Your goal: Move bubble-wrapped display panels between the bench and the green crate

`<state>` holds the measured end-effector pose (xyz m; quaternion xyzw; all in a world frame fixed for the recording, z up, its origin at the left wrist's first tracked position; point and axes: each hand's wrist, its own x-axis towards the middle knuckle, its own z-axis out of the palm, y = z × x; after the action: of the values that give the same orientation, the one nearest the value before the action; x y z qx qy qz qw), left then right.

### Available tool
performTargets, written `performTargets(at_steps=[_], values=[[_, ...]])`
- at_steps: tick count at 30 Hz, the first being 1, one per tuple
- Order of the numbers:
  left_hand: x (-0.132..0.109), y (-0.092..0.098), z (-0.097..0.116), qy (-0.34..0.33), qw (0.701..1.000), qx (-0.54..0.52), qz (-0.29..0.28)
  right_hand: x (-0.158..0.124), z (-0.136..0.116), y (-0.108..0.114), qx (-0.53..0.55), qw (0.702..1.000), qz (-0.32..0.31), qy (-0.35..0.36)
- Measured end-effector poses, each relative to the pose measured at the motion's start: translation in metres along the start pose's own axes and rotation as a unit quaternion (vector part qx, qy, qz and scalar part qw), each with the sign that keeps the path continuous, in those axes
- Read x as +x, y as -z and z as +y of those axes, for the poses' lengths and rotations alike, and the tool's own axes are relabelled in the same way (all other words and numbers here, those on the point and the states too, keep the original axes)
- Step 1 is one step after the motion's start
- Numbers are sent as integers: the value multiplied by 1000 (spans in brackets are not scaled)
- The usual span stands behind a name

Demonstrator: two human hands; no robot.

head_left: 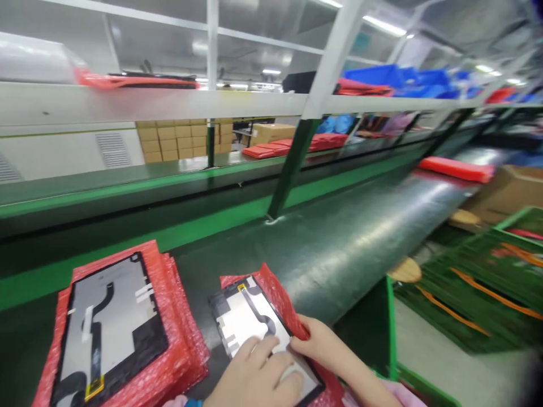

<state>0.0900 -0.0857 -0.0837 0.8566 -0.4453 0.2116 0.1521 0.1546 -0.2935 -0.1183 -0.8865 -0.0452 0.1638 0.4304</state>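
Observation:
In front of me a display panel (246,314) lies back side up on red bubble wrap (274,288), with a dark ribbon cable and a yellow-framed connector showing. My left hand (258,373) rests on the panel's lower part, fingers spread over its silvery back. At the panel's right edge my right hand (316,339) pinches the bubble wrap between thumb and fingers. To the left, a second display panel (114,316) lies back side up on a stack of red bubble wrap sleeves (182,316). The lower end of the nearer panel is partly hidden by my hands.
The green bench top (331,243) runs away to the right, with a red wrapped bundle (456,168) farther along. A slanted post (294,169) rises behind it. Green crates (475,282), wooden stools (405,270) and a cardboard box (509,192) stand at right.

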Motion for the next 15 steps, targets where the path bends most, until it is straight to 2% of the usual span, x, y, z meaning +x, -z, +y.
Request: performTargets(at_steps=[2,3,5,8,9,11,13,14,15], values=[[26,-16,1,-46,998,31,6,-23,11,-1,75,997,23,10],[35,-23,0,-70,997,23,-11,-34,18,-5,119,992,32,10],[46,-35,-4,-103,991,-10,-82,-52,31,-19,201,979,37,1],[45,-51,-18,-123,972,-79,-185,-68,47,-51,321,944,74,-28],[42,-55,-23,-126,966,-110,-198,-71,50,-62,376,921,95,-41],[39,-57,-34,-121,958,-157,-209,-78,53,-81,514,849,108,-60],[42,-55,-42,-122,950,-172,-229,-88,54,-92,635,768,73,-45],[46,-53,-44,-123,947,-170,-244,-95,56,-95,668,741,53,-25],[52,-51,-44,-123,943,-163,-263,-103,57,-98,684,728,38,-3]])
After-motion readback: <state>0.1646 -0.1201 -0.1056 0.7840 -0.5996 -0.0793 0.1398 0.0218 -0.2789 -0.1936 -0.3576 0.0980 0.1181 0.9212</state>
